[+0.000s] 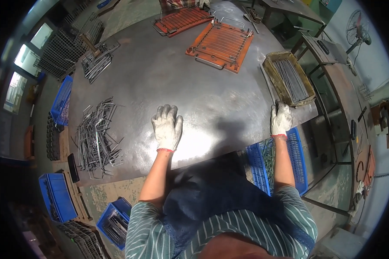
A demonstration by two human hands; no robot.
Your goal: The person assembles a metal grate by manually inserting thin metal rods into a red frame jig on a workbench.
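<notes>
Rods (289, 77), thin and grey, lay in a worn tray (270, 74) at one o'clock, just beyond the right hand (281, 118), which rested near the table (160, 77) edge, holding nothing. Left hand (167, 126) lay flat, fingers spread, on bare steel. Judging so, a pause between pieces; next, reaching into the tray. Bent wires (97, 138) lay at nine o'clock, orange jigs (220, 45) at twelve.

- Left hand (167, 126) and right hand (281, 118): white knit gloves with red cuff trim.
- Shirt (250, 226): green with thin white stripes.
- Apron (207, 194): dark navy.
- Table (160, 77): dull grey steel, shiny patch near the front edge.
- Jig frames (220, 43): orange-red.
- Crates (298, 155): bright blue plastic mesh.
- Bent wire pile (97, 136): silver grey.
- Tray of rods (288, 78): rusty yellow-brown, with grey rods.
</notes>
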